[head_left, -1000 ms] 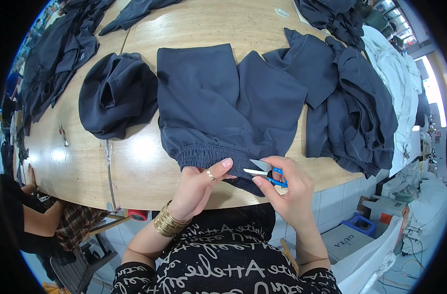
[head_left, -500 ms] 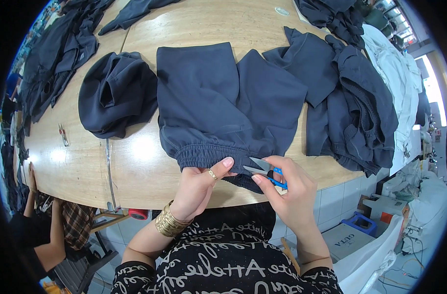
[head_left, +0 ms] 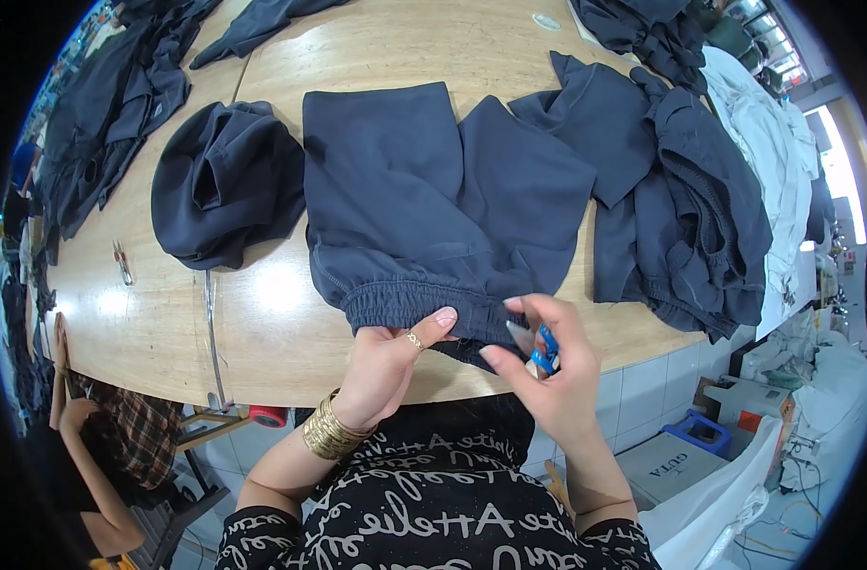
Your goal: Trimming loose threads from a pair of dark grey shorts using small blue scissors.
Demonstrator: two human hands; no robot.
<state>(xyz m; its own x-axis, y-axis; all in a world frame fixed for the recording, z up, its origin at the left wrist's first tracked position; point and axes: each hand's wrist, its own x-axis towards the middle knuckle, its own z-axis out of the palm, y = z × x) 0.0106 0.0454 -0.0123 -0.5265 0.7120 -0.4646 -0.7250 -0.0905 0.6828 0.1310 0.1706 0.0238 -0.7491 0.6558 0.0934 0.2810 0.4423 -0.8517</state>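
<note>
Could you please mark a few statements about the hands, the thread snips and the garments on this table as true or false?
1. The left hand pinches the gathered waistband of the dark navy garment. True.
2. The right hand holds blue-handled thread snips. True.
3. The wooden table carries only one garment. False: a bundled dark garment lies to the left and a pile of dark garments to the right.
4. The left wrist is bare. False: it wears stacked gold bangles.
5. The garment being handled is white. False: it is dark navy.
</note>
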